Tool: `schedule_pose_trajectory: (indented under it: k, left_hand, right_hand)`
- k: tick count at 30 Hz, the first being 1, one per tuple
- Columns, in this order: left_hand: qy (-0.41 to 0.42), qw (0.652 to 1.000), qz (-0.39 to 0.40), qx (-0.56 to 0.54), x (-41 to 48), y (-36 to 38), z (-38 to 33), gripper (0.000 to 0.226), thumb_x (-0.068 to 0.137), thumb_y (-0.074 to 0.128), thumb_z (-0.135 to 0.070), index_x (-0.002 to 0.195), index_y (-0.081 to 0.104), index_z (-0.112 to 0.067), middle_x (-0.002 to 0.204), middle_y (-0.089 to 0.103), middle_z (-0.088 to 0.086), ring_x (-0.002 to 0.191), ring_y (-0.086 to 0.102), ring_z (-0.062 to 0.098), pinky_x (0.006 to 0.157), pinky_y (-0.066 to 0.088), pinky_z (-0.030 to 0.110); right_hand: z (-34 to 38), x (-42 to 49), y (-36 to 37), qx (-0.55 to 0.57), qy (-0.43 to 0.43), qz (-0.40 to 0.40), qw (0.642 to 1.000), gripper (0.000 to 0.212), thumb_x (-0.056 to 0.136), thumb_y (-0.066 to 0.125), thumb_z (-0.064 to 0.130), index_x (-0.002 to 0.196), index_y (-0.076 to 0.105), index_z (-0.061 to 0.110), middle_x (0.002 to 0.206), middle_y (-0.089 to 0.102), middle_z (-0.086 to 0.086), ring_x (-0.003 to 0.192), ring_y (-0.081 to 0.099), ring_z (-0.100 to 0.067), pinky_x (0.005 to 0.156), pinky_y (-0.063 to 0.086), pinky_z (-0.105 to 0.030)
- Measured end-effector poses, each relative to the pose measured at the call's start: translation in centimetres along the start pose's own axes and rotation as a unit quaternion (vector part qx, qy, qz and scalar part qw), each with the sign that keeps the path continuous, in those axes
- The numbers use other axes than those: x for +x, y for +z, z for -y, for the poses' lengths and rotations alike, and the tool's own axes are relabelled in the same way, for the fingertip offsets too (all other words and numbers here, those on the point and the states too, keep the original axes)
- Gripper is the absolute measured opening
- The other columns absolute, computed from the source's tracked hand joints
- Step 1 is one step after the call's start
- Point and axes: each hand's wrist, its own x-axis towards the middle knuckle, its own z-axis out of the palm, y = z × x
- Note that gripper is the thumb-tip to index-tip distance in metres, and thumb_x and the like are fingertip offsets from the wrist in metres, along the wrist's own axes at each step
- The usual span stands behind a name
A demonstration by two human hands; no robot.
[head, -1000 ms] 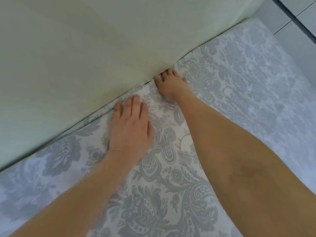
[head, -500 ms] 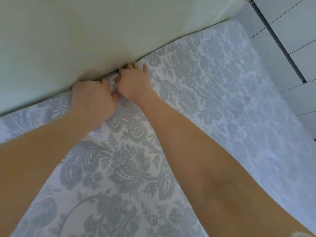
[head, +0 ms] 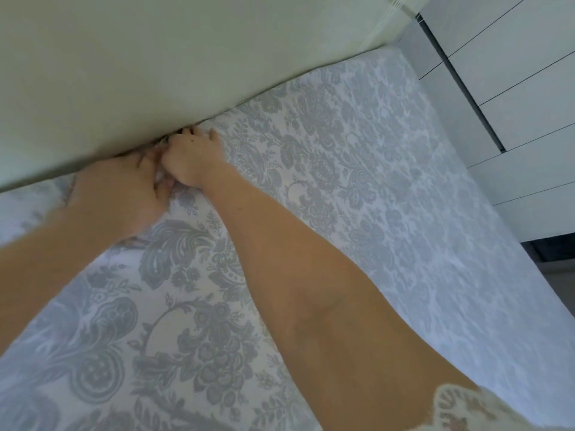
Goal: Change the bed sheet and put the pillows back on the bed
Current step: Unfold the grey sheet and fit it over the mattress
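A white bed sheet (head: 357, 169) with a grey floral print covers the mattress. Its far edge meets a pale cream padded headboard (head: 155, 63). My left hand (head: 118, 194) and my right hand (head: 193, 160) are side by side at that seam. My left hand's fingers curl round a fold of the sheet. My right hand's fingers are bent, their tips pushed down into the gap between sheet and headboard, where they are hidden. No pillow is in view.
White drawer fronts (head: 513, 88) with dark gaps stand along the bed's right side. A dark strip of floor (head: 557, 250) shows beside the mattress edge. A lace-trimmed sleeve (head: 460, 409) shows at the bottom right.
Both hands have come together at the seam. My left hand went from flat on the sheet to curled round a fold. The view has swung left and nearer.
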Motion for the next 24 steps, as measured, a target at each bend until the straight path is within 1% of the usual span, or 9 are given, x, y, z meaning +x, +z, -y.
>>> schedule_pose_trajectory:
  k: [3,6,11,13,15,18,20,22,24]
  left_hand:
    - [-0.036,0.999,0.012,-0.028,-4.7,0.6,3.2,0.068,0.093,0.018,-0.049,0.129,0.047,0.001,0.120,0.058,0.029,0.099,0.060,0.044,0.080,0.051,0.056]
    - [-0.103,0.994,0.013,-0.035,-8.5,-0.8,5.5,0.068,0.093,0.014,-0.054,0.126,0.048,-0.005,0.109,0.062,0.027,0.091,0.062,0.043,0.079,0.050,0.055]
    - [-0.092,0.991,0.068,0.063,-10.3,-3.9,5.5,0.063,0.092,0.015,-0.041,0.093,0.056,0.006,0.069,0.055,0.027,0.058,0.055,0.037,0.055,0.044,0.041]
    - [-0.139,0.988,0.046,0.058,-10.3,-4.7,5.0,0.046,0.091,0.030,-0.033,0.093,0.058,0.003,0.068,0.057,0.023,0.059,0.056,0.035,0.057,0.040,0.037]
    - [-0.168,0.981,0.054,0.079,-10.0,-5.5,4.3,0.040,0.093,0.036,-0.034,0.100,0.058,-0.002,0.078,0.066,0.019,0.071,0.063,0.035,0.059,0.039,0.032]
    - [-0.154,0.978,0.079,0.115,-10.4,-7.0,4.0,0.047,0.097,0.029,-0.044,0.107,0.055,-0.006,0.092,0.069,0.014,0.084,0.065,0.031,0.062,0.034,0.031]
    - [-0.151,0.975,0.088,0.140,-11.9,-7.8,4.8,0.050,0.097,0.026,-0.048,0.108,0.054,-0.008,0.097,0.069,0.012,0.089,0.065,0.030,0.067,0.038,0.032]
    - [-0.145,0.984,0.053,0.092,-13.5,-8.2,6.2,0.050,0.097,0.030,-0.045,0.101,0.058,-0.004,0.088,0.069,0.018,0.081,0.065,0.035,0.067,0.045,0.035]
    - [-0.133,0.990,0.039,0.036,-15.1,-8.9,7.3,0.054,0.094,0.028,-0.044,0.092,0.061,-0.001,0.076,0.067,0.022,0.068,0.064,0.038,0.059,0.048,0.039]
  right_hand:
    - [1.4,-0.8,0.0,0.012,0.012,0.019,1.000,0.046,0.098,0.030,0.030,0.138,0.046,0.017,0.151,0.031,-0.012,0.142,0.019,-0.028,0.114,0.008,-0.054]
    - [4.9,-2.7,0.8,-0.010,-0.043,-0.003,0.999,0.040,0.097,0.033,0.031,0.124,0.060,0.018,0.136,0.051,-0.008,0.133,0.032,-0.030,0.112,0.016,-0.048]
    - [9.0,-5.1,1.3,0.005,-0.066,-0.027,0.997,0.038,0.098,0.034,0.031,0.113,0.065,0.016,0.125,0.061,-0.005,0.126,0.043,-0.028,0.111,0.018,-0.045]
    - [11.0,-6.5,1.9,-0.006,-0.118,-0.028,0.993,0.038,0.099,0.033,0.030,0.105,0.068,0.016,0.116,0.066,-0.004,0.121,0.048,-0.024,0.110,0.020,-0.042]
    - [11.7,-7.5,1.5,0.023,-0.159,-0.021,0.987,0.039,0.099,0.033,0.028,0.097,0.070,0.017,0.107,0.069,-0.002,0.114,0.053,-0.020,0.105,0.025,-0.035]
    - [9.7,-7.2,0.2,0.110,-0.098,-0.070,0.987,0.041,0.096,0.031,0.031,0.098,0.069,0.016,0.107,0.069,-0.007,0.110,0.057,-0.024,0.107,0.026,-0.037]
    - [8.9,-7.0,0.3,0.070,-0.003,-0.100,0.992,0.044,0.095,0.029,0.033,0.115,0.063,0.014,0.121,0.062,-0.011,0.118,0.052,-0.028,0.112,0.022,-0.043]
    - [10.4,-7.0,1.2,0.020,0.025,-0.027,0.999,0.048,0.096,0.029,0.034,0.130,0.054,0.010,0.138,0.049,-0.012,0.130,0.038,-0.031,0.111,0.017,-0.048]
    - [12.6,-7.6,1.9,0.007,-0.020,0.000,1.000,0.046,0.097,0.029,0.033,0.126,0.058,0.010,0.136,0.051,-0.012,0.132,0.034,-0.030,0.110,0.018,-0.048]
